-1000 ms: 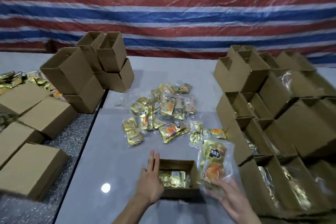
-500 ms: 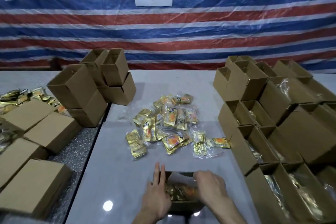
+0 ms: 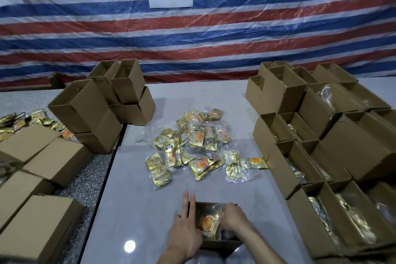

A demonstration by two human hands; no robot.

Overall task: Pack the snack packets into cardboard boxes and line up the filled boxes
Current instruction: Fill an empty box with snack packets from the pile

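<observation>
Left grip (image 3: pixel 186 228), fingers flat, braces the cardboard box (image 3: pixel 222 244); right grip (image 3: pixel 234 218) seems to pinch the snack packet (image 3: pixel 209 224), which could snag on the box rim.

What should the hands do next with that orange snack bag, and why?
Probably the right hand should press the snack packet down flat into the open box. The packet it holds sits tilted at the box's mouth, not fully inside, and the left hand lies flat against the box's left side, bracing it.
</observation>
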